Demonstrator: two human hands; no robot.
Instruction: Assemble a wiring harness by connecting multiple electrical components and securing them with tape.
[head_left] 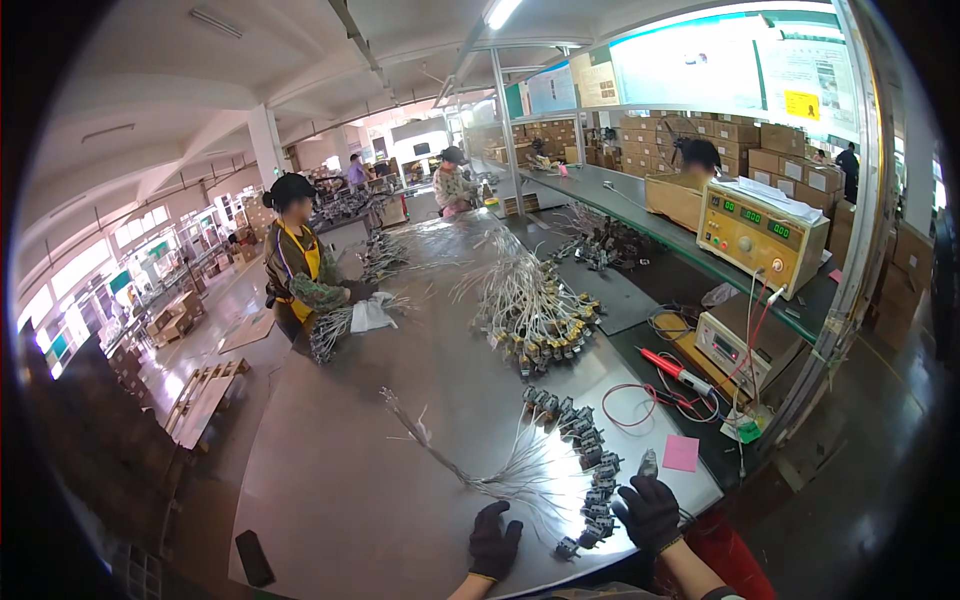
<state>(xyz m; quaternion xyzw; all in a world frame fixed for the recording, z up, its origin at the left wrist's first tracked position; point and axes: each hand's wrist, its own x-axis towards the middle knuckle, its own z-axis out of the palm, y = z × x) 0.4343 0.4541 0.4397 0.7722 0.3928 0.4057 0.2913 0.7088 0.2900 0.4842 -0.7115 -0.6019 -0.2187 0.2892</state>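
Note:
My left hand (495, 543), in a dark glove, rests low over the grey metal tabletop beside the wires, thumb spread from the fingers; I see nothing in it. My right hand (652, 512), gloved too, is at the right end of the table, fingers bent around the lower end of a small grey part (648, 463) whose kind I cannot make out. Between the hands curves a row of small dark motor-like parts (600, 470). Their pale wires (525, 465) gather into one bundle (430, 445) running up to the left.
A large wired pile (535, 310) lies farther up the table. At right are a pink paper (681, 453), a red probe (675, 370), a white meter (735, 345) and a yellow instrument (760, 235). A black phone-like object (254, 558) lies near left. A co-worker (300, 250) stands at the left edge.

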